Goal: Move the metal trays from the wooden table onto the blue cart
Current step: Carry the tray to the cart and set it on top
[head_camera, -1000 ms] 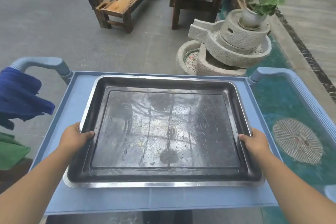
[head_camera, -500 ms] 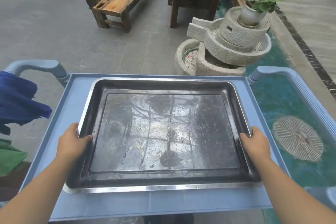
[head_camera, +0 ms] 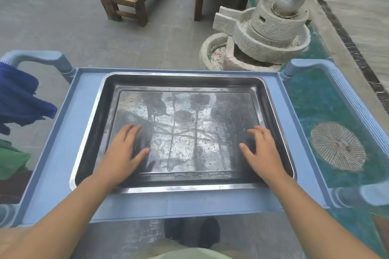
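Since the tray [head_camera: 189, 132] lies flat on the cart [head_camera: 61, 153], inside its raised lip, I have my left hand [head_camera: 124, 151] and right hand [head_camera: 263, 151] spread over its floor, fingers straight and gripping nothing; I can't tell whether they press or hover. I judge it stiff, fairly light sheet metal, and the droplets suggest it is slick. For any shift I'd take the rim at its left and right sides, thumbs over the edge.

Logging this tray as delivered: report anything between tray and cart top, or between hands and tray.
Nothing visible does. The metal tray lies flat on the blue cart, and the left hand and right hand spread open over its bare floor.
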Demonstrator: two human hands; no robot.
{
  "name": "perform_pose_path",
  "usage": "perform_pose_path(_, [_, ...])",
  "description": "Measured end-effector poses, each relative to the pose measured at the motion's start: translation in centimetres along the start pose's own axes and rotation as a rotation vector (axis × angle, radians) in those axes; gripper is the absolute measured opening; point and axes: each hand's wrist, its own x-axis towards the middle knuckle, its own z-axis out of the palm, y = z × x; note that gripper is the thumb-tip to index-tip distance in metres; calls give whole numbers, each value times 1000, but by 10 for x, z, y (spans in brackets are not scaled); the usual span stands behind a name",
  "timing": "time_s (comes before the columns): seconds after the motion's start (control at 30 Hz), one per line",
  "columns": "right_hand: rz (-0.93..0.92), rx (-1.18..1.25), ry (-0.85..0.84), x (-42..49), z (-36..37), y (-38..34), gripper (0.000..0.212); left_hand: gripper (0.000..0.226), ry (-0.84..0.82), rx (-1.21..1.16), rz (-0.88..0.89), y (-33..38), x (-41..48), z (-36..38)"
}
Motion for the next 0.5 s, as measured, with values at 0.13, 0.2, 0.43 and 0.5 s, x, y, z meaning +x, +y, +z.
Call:
perform_pose_path(0.13, [-29,-90,-293,-21,11,-18,83,94,-195,-4,102,14,-17,10])
perform_pose_path(0.2, [6,-78,-335,-32,17,-22,102,99,-310,67,156,14,-30,20])
perform_pose_path(0.43, [-73,-341,-588,-49,32,-14,119,108,-372,219,177,17,-47,35])
perform_pose_path(0.5, [-100,-359,-625,-47,29,-12,122,108,-372,238,181,17,-48,36])
